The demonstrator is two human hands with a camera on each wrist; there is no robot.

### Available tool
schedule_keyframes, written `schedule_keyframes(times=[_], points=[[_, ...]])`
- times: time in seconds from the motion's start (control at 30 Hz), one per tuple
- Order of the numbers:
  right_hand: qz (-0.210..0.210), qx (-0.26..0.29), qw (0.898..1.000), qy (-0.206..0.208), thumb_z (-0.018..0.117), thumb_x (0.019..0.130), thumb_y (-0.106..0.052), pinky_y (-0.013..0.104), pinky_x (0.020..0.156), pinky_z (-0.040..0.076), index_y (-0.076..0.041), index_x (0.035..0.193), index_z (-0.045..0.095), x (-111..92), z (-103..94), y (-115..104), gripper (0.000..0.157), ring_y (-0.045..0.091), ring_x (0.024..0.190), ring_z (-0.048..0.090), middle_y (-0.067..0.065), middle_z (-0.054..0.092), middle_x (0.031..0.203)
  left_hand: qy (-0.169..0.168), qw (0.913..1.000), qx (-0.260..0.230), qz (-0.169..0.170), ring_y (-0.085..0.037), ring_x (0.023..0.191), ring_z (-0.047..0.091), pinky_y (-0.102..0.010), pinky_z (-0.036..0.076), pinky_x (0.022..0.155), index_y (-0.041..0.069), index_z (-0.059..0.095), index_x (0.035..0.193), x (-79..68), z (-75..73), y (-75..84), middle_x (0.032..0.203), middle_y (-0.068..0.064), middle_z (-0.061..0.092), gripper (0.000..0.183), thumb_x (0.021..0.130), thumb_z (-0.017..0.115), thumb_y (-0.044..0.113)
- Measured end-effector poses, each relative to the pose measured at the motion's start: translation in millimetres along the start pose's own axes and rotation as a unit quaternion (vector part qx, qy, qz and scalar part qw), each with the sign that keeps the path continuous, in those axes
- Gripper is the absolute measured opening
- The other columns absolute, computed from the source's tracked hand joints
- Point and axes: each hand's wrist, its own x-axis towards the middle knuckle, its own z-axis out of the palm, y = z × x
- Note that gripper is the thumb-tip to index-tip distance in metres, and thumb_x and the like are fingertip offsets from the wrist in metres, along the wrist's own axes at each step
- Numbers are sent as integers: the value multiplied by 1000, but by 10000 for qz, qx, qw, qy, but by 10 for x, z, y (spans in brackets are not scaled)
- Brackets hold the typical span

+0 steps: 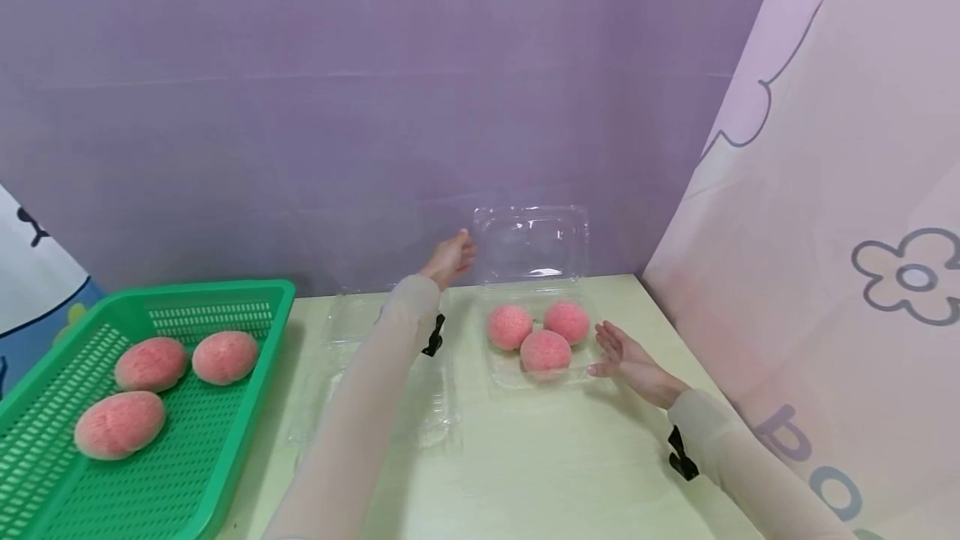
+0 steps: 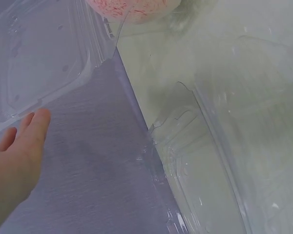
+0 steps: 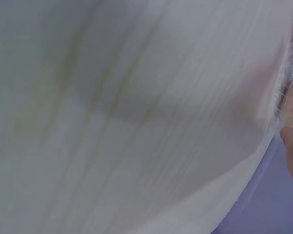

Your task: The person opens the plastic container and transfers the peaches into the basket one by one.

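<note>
A clear plastic clamshell box (image 1: 504, 375) stands on the table with its lid (image 1: 532, 250) raised upright at the back. Three round pink fuzzy fruits, peach-like (image 1: 546, 352), sit together in its base. My left hand (image 1: 448, 259) is at the lid's left edge, fingers fairly straight; in the left wrist view its fingertips (image 2: 40, 118) are right at the lid's rim. Beside the box's right side is my right hand (image 1: 633, 363), fingers extended and spread from the thumb, close to the wall of the base. Neither hand grips anything.
At the left, a green plastic basket (image 1: 258, 390) holds three more pink fruits (image 1: 225, 357). Another clear plastic container (image 1: 427, 407) lies under my left forearm. A purple cloth backdrop (image 1: 360, 148) rises behind the table, and a patterned pink cloth (image 1: 810, 273) at the right.
</note>
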Motion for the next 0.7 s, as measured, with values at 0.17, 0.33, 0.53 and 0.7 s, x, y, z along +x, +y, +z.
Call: schedule_keyframes(times=[0.17, 0.33, 0.53, 0.7], points=[[-33, 10, 10000, 6, 65, 81, -14, 49, 112, 5, -5, 143, -14, 9, -10, 17, 101, 31, 140, -4, 12, -7, 153, -254, 9991, 354, -4, -34, 133, 29, -42, 26, 110, 2, 19, 143, -11, -33, -30, 146, -18, 26, 58, 99, 20, 40], [-109, 46, 9999, -41, 63, 82, -10, 50, 112, 3, -3, 143, -15, 5, -20, 31, 100, 33, 139, -5, 14, -9, 152, -238, 9994, 213, -140, -33, 133, 29, -40, 26, 111, 0, 19, 142, -70, -10, 4, 146, -18, 27, 54, 100, 21, 33], [-119, 24, 9999, -41, 63, 82, -11, 50, 111, 4, -3, 143, -14, -8, -22, 26, 99, 33, 139, -5, 14, -8, 152, 97, 9994, 317, 68, -26, 117, 48, -34, 39, 102, 5, 28, 140, 116, -19, -106, 136, -12, 44, 55, 98, 31, 39], [-67, 20, 10000, 5, 65, 81, -13, 50, 112, 5, -4, 143, -13, -20, -34, 21, 100, 32, 140, -5, 12, -7, 153, 163, 9839, 1652, 664, -22, 120, 47, -39, 37, 103, 9, 37, 137, 43, 58, -45, 134, -8, 47, 53, 95, 37, 41]])
